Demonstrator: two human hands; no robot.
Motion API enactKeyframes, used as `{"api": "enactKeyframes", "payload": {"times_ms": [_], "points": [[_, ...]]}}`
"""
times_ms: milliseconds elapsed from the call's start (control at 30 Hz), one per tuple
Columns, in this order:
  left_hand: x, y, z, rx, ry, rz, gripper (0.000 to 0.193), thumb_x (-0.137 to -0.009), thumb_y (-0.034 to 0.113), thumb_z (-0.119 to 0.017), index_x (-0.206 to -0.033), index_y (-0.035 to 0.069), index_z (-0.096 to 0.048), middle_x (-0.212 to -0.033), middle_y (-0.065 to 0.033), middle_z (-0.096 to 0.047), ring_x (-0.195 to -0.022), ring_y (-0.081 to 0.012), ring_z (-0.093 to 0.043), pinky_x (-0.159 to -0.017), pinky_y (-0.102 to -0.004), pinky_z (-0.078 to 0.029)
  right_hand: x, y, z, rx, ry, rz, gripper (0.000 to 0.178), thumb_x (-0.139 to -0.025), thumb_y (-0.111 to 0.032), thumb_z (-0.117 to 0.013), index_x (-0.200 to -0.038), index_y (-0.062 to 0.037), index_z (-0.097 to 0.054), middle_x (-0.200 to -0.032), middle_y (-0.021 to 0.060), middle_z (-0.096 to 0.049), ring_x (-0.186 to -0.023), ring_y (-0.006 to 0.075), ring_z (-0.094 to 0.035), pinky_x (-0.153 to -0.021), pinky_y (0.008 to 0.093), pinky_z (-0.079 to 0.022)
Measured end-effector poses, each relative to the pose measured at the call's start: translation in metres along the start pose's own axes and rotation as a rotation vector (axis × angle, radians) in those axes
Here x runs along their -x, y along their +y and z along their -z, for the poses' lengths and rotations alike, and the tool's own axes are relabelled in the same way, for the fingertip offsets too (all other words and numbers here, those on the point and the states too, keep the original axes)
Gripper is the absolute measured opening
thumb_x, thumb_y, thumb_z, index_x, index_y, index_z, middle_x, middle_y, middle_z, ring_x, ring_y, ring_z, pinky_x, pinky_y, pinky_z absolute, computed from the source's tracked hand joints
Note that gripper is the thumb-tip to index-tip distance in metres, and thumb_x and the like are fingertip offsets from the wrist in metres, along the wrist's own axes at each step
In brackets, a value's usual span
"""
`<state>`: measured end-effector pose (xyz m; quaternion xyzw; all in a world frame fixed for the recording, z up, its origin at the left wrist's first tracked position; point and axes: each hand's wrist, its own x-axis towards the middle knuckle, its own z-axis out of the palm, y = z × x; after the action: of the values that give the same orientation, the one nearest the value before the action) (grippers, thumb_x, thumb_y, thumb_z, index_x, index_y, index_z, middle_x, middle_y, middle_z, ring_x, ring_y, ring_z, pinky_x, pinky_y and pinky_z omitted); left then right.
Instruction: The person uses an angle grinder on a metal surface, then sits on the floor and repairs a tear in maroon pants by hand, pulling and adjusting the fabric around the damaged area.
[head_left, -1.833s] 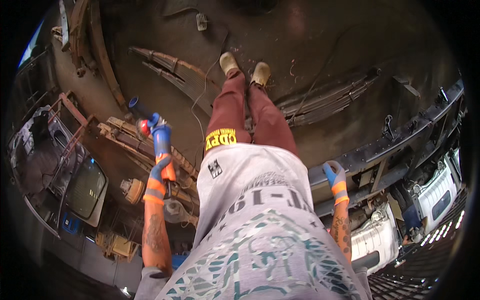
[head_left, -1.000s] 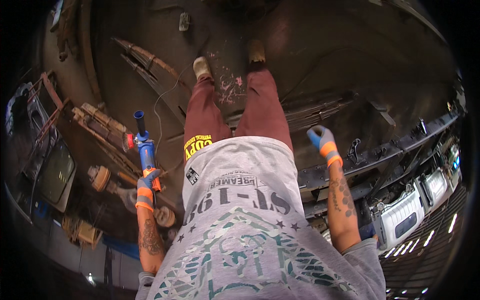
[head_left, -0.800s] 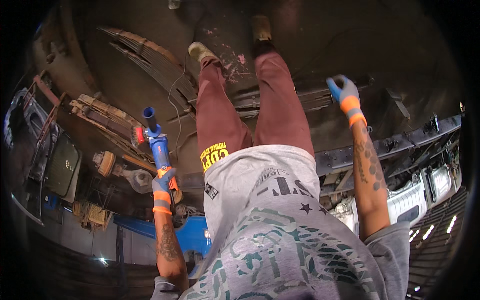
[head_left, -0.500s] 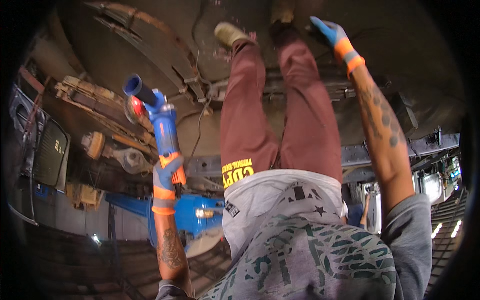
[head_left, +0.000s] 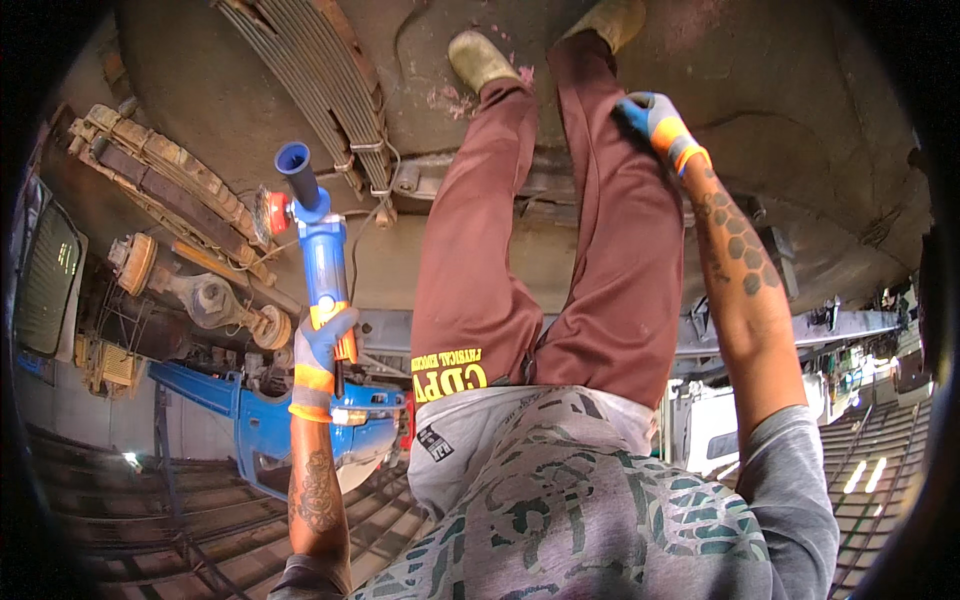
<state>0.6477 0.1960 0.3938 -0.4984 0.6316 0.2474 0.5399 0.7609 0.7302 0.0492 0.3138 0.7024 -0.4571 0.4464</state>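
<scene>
My left hand [head_left: 325, 345], in a grey, blue and orange work glove, is closed round the body of a blue angle grinder [head_left: 325, 265]. The grinder has an orange rear part, a dark blue side handle and a red round attachment at its head. It is held up off the floor, side handle pointing away from me. My right hand [head_left: 652, 125], gloved alike, hangs beside my right trouser leg [head_left: 600, 180]. Its fingers are loosely bent with blue tips close to the cloth; whether they touch it I cannot tell. Nothing shows in that hand.
A stack of leaf springs [head_left: 325, 90] lies ahead left on the floor. Further left are a rusty spring pack [head_left: 165, 180] and an axle [head_left: 210, 298]. A long metal frame rail [head_left: 740, 340] runs across by my legs. A blue vehicle cab [head_left: 270, 425] and a white vehicle [head_left: 715, 425] stand around.
My right hand has come in toward my right leg. The grinder stays in my left hand. The view has shifted, my feet have moved, and more of the blue cab shows.
</scene>
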Motion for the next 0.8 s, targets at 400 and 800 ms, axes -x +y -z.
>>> {"api": "enactKeyframes", "payload": {"times_ms": [400, 800], "points": [[0.018, 0.015, -0.018, 0.118, 0.054, -0.089, 0.029, -0.087, 0.024, -0.079, -0.102, 0.002, -0.069, -0.08, -0.0069, -0.07, -0.065, -0.0163, -0.068, -0.056, -0.0301, -0.054, -0.025, -0.022, -0.005, 0.248, -0.008, -0.155, 0.061, -0.091, -0.061, -0.066, -0.115, -0.0061, -0.078, -0.115, 0.0205, -0.076, -0.112, 0.0382, -0.071, -0.099, 0.0409, -0.053], [0.027, 0.022, -0.05, 0.3, -0.062, 0.015, 0.033, -0.084, 0.028, -0.083, -0.103, 0.005, -0.068, -0.082, -0.0061, -0.069, -0.065, -0.018, -0.069, -0.056, -0.031, -0.055, 0.014, -0.106, -0.009, 0.655, -0.045, 0.109, 0.031, -0.08, -0.034, -0.081, -0.102, -0.0129, -0.08, -0.109, 0.0107, -0.077, -0.111, 0.0333, -0.068, -0.099, 0.0447, -0.053]]}}
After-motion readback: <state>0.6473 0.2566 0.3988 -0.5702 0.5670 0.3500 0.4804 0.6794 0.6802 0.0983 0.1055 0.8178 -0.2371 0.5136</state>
